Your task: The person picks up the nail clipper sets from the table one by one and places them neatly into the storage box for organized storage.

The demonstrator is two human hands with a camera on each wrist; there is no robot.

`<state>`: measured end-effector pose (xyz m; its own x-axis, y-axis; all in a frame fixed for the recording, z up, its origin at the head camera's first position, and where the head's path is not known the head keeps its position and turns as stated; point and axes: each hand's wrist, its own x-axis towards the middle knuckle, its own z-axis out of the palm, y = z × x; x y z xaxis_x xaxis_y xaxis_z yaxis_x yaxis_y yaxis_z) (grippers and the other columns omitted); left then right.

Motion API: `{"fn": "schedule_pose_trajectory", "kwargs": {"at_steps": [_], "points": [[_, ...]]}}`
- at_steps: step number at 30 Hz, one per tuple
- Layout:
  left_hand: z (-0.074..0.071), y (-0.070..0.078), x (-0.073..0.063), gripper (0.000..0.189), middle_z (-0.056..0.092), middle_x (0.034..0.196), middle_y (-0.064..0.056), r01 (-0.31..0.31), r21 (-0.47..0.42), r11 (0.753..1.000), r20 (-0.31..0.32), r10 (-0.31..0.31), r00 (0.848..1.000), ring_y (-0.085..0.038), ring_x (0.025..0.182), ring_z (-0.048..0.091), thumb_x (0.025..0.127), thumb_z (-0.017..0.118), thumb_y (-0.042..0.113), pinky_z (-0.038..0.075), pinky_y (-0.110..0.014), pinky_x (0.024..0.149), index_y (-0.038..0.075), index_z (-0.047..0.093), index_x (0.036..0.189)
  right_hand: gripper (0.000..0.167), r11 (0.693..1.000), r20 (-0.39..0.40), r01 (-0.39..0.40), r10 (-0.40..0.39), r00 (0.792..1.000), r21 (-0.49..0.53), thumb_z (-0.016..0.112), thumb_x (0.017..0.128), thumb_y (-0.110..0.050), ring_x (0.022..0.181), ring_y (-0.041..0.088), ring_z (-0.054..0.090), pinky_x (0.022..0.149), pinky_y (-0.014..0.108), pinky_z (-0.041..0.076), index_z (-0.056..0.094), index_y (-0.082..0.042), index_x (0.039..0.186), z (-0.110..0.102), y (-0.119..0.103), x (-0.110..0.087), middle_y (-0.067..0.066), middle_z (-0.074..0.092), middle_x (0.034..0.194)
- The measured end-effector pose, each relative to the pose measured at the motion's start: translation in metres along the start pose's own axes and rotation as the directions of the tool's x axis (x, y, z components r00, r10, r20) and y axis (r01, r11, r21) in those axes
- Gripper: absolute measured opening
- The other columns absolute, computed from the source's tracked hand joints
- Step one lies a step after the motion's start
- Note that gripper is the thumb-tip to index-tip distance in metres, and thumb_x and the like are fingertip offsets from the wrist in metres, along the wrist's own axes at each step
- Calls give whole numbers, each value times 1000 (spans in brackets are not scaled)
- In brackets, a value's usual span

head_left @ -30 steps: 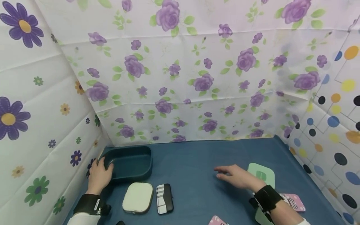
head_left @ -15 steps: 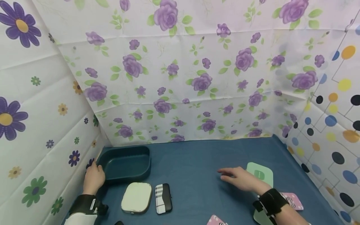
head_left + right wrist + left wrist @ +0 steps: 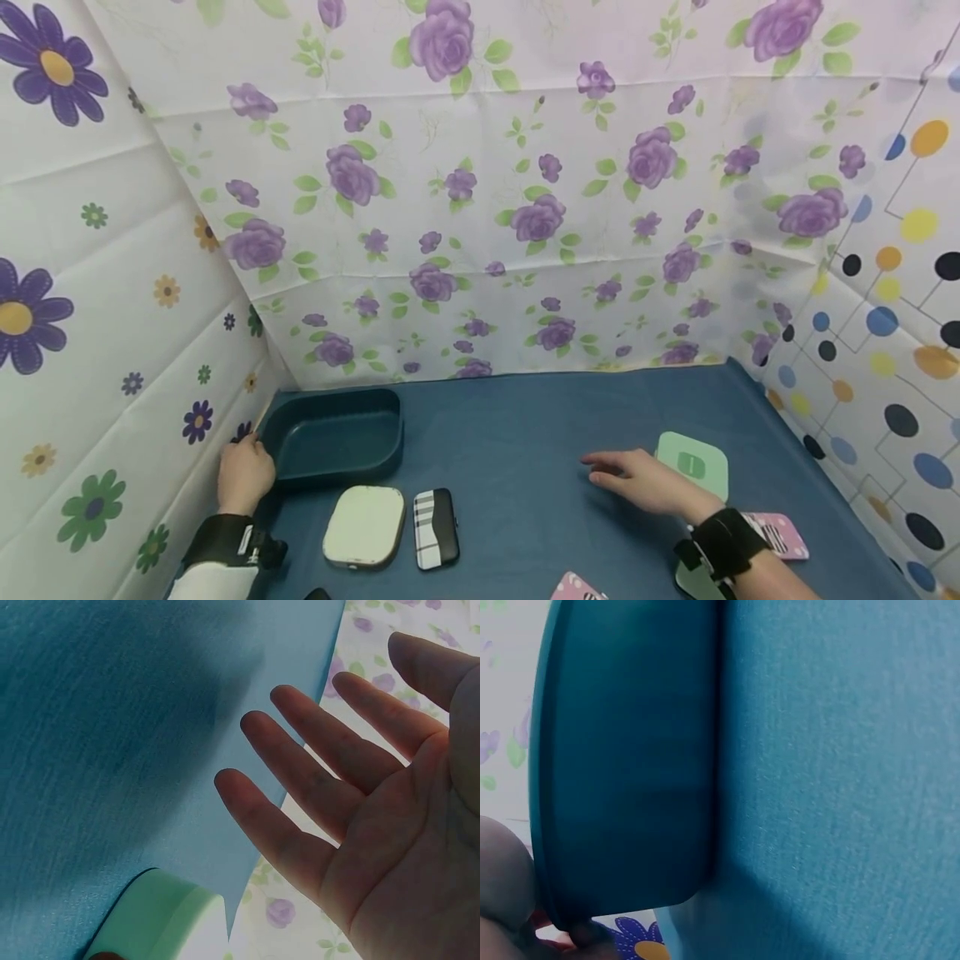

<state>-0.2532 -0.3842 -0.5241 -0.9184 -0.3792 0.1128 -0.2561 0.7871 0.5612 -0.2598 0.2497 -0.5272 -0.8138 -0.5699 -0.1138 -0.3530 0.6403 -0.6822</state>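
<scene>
A dark teal rectangular tray (image 3: 339,444) stands at the back left of the table. My left hand (image 3: 246,477) grips its left end; the left wrist view has the thumb (image 3: 501,874) at the rim and fingertips bent beside the tray's corner, partly hidden. Over the right half of the table hovers my right hand (image 3: 647,482), holding nothing. Its fingers (image 3: 304,776) are spread and slightly bent in the right wrist view. Closest to that hand lies a mint green case (image 3: 697,462), partly covered by the forearm.
A cream rounded case (image 3: 365,527) and a black-and-white plaid case (image 3: 436,530) lie in front of the tray. Pink patterned items (image 3: 782,536) lie at the right and at the front edge. Printed cloth walls (image 3: 487,208) enclose the blue table (image 3: 510,467).
My left hand has shifted left from over the tray's left side to its outer left end and closed on it. The right hand barely moved; the tray looks still.
</scene>
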Motion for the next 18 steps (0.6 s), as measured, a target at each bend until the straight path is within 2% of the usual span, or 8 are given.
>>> {"fn": "schedule_pose_trajectory", "kwargs": {"at_steps": [9,15,18], "points": [[2,7,3,46,48,140,-48,-47,-69,997,81,52,995,-63,132,47,112,35,6,37,-71,109,-23,44,146,50,1000,-10,1,-1,1000,8,58,112,-41,127,29,67,101,51,55,63,-10,150,2,-1,-4,9,69,141],[7,21,4,48,47,144,-47,-63,-87,994,140,75,987,-62,136,45,111,37,6,36,-71,111,-23,41,149,47,1000,-22,1,-1,1000,6,58,112,-39,125,28,68,100,51,55,64,-11,149,1,1,-6,8,70,139],[10,30,5,48,51,139,-46,-74,-86,994,161,87,983,-60,129,51,110,39,5,42,-69,106,-23,40,150,46,1000,-30,3,-2,1000,8,59,112,-39,124,28,68,100,51,55,64,-11,149,2,2,-8,8,70,138]]}}
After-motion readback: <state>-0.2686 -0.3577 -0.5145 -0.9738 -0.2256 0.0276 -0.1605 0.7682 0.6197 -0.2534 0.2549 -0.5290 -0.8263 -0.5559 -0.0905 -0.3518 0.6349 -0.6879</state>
